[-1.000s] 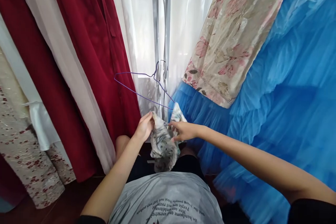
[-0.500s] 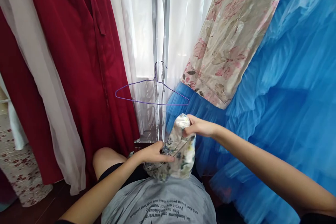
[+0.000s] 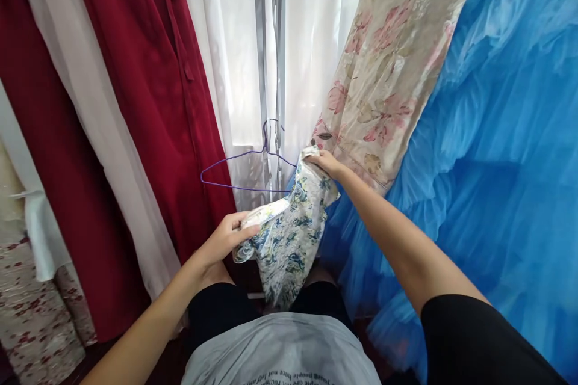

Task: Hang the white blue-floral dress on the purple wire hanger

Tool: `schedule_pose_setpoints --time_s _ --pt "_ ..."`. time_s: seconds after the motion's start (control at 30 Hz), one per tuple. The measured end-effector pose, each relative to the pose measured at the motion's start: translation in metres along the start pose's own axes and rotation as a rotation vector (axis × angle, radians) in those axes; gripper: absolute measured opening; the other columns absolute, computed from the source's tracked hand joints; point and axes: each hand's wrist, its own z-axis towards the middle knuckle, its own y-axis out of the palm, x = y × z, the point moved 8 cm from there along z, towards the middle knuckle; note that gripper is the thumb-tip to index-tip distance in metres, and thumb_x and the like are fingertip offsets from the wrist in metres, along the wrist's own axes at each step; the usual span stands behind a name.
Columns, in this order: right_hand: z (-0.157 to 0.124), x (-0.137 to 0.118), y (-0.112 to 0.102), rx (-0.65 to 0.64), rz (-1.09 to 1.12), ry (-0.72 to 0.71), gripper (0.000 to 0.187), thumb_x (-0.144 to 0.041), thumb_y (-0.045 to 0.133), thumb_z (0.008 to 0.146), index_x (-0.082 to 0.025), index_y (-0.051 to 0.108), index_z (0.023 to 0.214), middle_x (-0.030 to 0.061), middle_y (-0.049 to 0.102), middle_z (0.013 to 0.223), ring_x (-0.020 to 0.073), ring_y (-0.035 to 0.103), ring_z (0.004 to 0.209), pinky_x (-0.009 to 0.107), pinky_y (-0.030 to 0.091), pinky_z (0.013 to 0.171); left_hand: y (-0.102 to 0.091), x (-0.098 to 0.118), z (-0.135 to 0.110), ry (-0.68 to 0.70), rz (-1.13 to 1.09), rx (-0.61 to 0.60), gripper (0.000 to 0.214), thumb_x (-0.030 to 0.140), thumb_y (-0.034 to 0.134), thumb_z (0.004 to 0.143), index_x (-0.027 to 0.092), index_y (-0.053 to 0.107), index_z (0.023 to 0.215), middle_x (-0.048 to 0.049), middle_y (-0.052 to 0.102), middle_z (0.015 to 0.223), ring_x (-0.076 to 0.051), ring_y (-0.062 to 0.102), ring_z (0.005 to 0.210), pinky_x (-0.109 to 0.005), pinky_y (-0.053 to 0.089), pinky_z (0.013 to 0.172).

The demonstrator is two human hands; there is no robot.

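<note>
Cloth with a blue and green flower print (image 3: 289, 234) hangs stretched between the two hands, in the middle of the scene just in front of the person's lap. The left hand (image 3: 223, 237) is closed on its near left edge, thumb on top and fingers curled under, pinching a folded hem. The right hand (image 3: 323, 162) is raised farther off and grips the upper corner in a closed fist, right at the right-hand end of a thin purple wire hanger (image 3: 244, 187). That hanger hooks onto an upright metal pole (image 3: 259, 42) in front of a white curtain (image 3: 311, 42) and tilts a little, its left end lower. A dark red dress (image 3: 149, 90) hangs to the left, a beige rose-print garment (image 3: 388, 72) to the right just above the right hand, and a mass of blue tulle (image 3: 487, 162) fills the far right. The hanger looks light and only loosely hooked, so a tug from the right hand could swing it or lift it off the pole. The wire's end could also catch in the thin cloth and pull a thread. The left hand's pinch is small, and the loose lower part could slide out and drop to the floor, or tangle with the tulle beside it.
</note>
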Motion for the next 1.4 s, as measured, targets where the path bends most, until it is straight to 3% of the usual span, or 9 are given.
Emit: schedule_pose_setpoints --time_s 0.2,0.33,0.5,0.77,0.93,1.03,1.2,1.3,1.4 --pt "-0.019 0.009 0.069 -0.363 0.058 0.237 0.012 -0.025 0.068 0.082 -0.016 0.063 0.075 0.0073 0.072 0.064 0.0229 0.071 0.065 0.032 0.059 0.068 -0.056 -0.013 -0.016 -0.007 0.336 0.183 0.032 0.02 0.067 0.069 0.022 0.05 0.096 0.0033 0.059 0.084 -0.017 0.054 0.074 -0.025 0.04 0.066" --pt "-0.038 0.005 0.058 -0.414 0.073 0.242 0.013 -0.026 0.07 0.081 -0.016 0.064 0.077 0.0054 0.07 0.056 0.0219 0.068 0.055 0.03 0.058 0.059 -0.091 -0.04 -0.015 -0.003 0.371 0.17 0.029 0.02 0.056 0.073 0.023 0.054 0.102 0.0035 0.063 0.083 -0.017 0.056 0.074 -0.025 0.041 0.07" --pt "-0.038 -0.012 0.031 -0.335 -0.025 0.158 0.014 -0.027 0.076 0.077 -0.016 0.068 0.08 0.006 0.072 0.059 0.0223 0.067 0.053 0.031 0.056 0.055 -0.125 -0.073 0.01 -0.112 0.465 0.072 0.017 0.031 0.053 0.077 0.021 0.067 0.076 0.0004 0.067 0.076 -0.021 0.058 0.073 -0.026 0.042 0.07" --pt "-0.042 -0.019 0.036 -0.379 -0.01 0.221 0.014 -0.026 0.076 0.078 -0.016 0.071 0.086 0.0073 0.074 0.064 0.0244 0.07 0.055 0.034 0.059 0.058 -0.2 -0.044 0.1 -0.104 0.347 0.478 0.026 0.021 0.047 0.07 0.017 0.07 0.081 -0.0056 0.072 0.08 -0.021 0.059 0.081 -0.024 0.044 0.07" --pt "-0.062 0.001 0.053 -0.338 0.234 0.313 0.016 -0.027 0.065 0.088 -0.013 0.068 0.094 0.0091 0.076 0.071 0.0242 0.073 0.062 0.035 0.063 0.067 -0.178 -0.003 0.145 0.048 0.253 0.635 0.022 0.021 0.054 0.076 0.013 0.07 0.089 -0.0054 0.069 0.077 -0.017 0.057 0.071 -0.025 0.044 0.067" --pt "-0.068 0.011 0.056 -0.395 0.359 0.361 0.017 -0.028 0.061 0.094 -0.013 0.067 0.098 0.0098 0.077 0.079 0.0236 0.075 0.071 0.036 0.063 0.076 -0.168 0.004 0.147 -0.082 0.32 0.652 0.029 0.032 0.077 0.07 0.014 0.067 0.09 -0.0019 0.064 0.068 -0.017 0.055 0.065 -0.027 0.043 0.065" --pt "-0.051 0.016 0.02 -0.323 0.155 0.285 0.016 -0.027 0.071 0.088 -0.014 0.071 0.097 0.0065 0.077 0.077 0.0203 0.071 0.065 0.03 0.06 0.069 -0.15 -0.022 0.136 -0.551 0.131 0.259 0.047 0.054 0.085 0.06 0.015 0.063 0.072 -0.0064 0.061 0.058 -0.022 0.056 0.054 -0.033 0.041 0.055" --pt "-0.057 0.014 0.0 -0.319 0.105 0.19 0.021 -0.033 0.077 0.084 -0.015 0.073 0.091 0.0058 0.077 0.076 0.0181 0.07 0.064 0.027 0.058 0.065 -0.16 -0.002 0.131 -0.338 0.325 0.392 0.049 0.061 0.075 0.07 0.019 0.052 0.06 0.0006 0.047 0.049 -0.016 0.044 0.049 -0.029 0.033 0.053" --pt "-0.084 0.019 -0.006 -0.415 0.092 0.167 0.034 -0.048 0.081 0.079 -0.015 0.075 0.085 0.0085 0.078 0.083 0.0213 0.073 0.073 0.029 0.059 0.069 -0.142 0.024 0.119 0.01 0.461 0.386 0.051 0.063 0.055 0.087 0.019 0.048 0.062 0.0026 0.044 0.056 -0.013 0.04 0.056 -0.026 0.029 0.056"
